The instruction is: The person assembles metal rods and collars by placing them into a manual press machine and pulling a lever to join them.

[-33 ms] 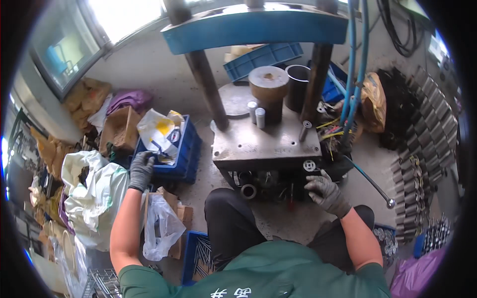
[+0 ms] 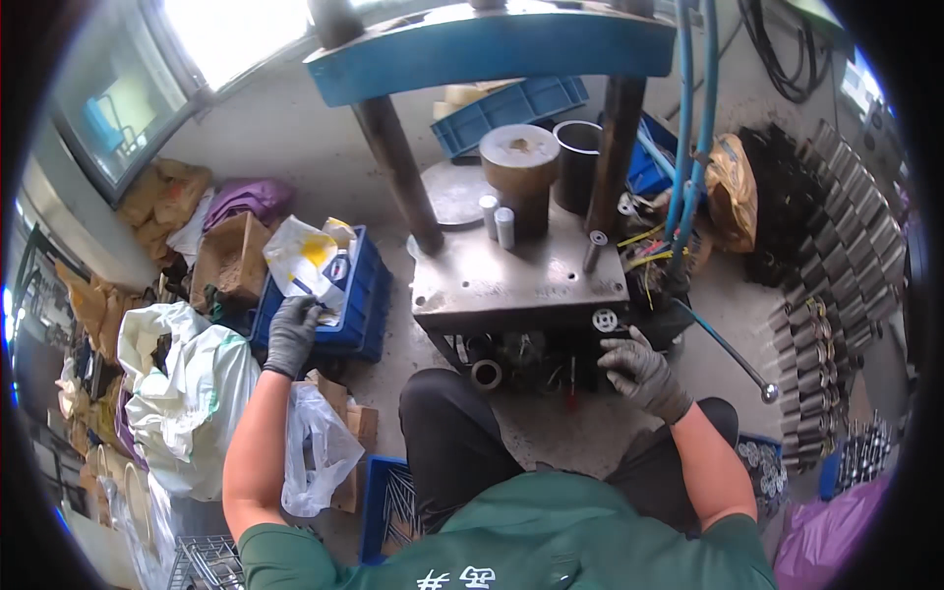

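My left hand [image 2: 292,336], in a grey glove, reaches over the near rim of a blue crate [image 2: 368,324]. Its fingers stretch toward white, yellow-stained paper [image 2: 297,258] lying inside, and no held thing shows. My right hand [image 2: 645,380], gloved alike, hovers before the press with loosely bent fingers, apart from each other. Just beyond its fingertips is a small pale disc with holes [image 2: 605,321], at the front of the press table [image 2: 511,290]. On that table stand two small silver cylinders [image 2: 504,228], a thick round block [image 2: 519,162] and a slim metal piece [image 2: 595,252].
Two dark posts [image 2: 395,177] carry a blue crossbeam [image 2: 492,61] above the table. A lever with a ball end [image 2: 769,391] juts out at right. Stacked metal cylinders [image 2: 855,216] line the right side. White sacking [image 2: 182,403] and a clear plastic bag [image 2: 317,452] lie left.
My left hand has moved a little right, farther over the crate. My right hand stays nearly in place by the disc. The whole view has shifted slightly.
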Demonstrator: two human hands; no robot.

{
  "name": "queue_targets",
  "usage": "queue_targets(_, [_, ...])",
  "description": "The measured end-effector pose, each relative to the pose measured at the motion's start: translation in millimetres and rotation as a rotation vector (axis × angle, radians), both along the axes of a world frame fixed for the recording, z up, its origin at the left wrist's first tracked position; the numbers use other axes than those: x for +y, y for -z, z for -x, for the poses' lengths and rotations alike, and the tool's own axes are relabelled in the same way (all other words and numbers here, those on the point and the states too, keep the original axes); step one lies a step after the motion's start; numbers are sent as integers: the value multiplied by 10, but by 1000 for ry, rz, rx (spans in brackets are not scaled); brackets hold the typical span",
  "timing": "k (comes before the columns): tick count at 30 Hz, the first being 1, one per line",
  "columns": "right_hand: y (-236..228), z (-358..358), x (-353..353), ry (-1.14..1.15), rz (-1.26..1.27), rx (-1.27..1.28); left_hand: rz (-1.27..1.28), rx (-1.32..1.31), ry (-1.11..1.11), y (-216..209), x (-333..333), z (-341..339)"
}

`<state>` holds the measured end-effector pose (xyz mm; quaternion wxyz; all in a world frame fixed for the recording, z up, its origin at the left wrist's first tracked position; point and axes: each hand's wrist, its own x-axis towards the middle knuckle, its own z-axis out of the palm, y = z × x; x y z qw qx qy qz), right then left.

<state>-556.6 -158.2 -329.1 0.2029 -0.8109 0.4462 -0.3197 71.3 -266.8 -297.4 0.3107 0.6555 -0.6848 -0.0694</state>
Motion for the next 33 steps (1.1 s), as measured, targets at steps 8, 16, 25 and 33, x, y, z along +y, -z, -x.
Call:
queue_targets(8, [-8, 244, 310, -41, 35, -101, -105, 439, 367, 407, -178, 2384])
queue_targets(16, [262, 375, 456, -46, -181, -46, -259, 601, 420, 698, -273, 3230])
queue_targets(25, [13, 935, 680, -40, -242, 370, 66, 882, 52, 851, 427, 1666])
queue_targets(33, [265, 1251, 341, -21, -622, 399, -558, 232, -497, 3298, 2942, 333])
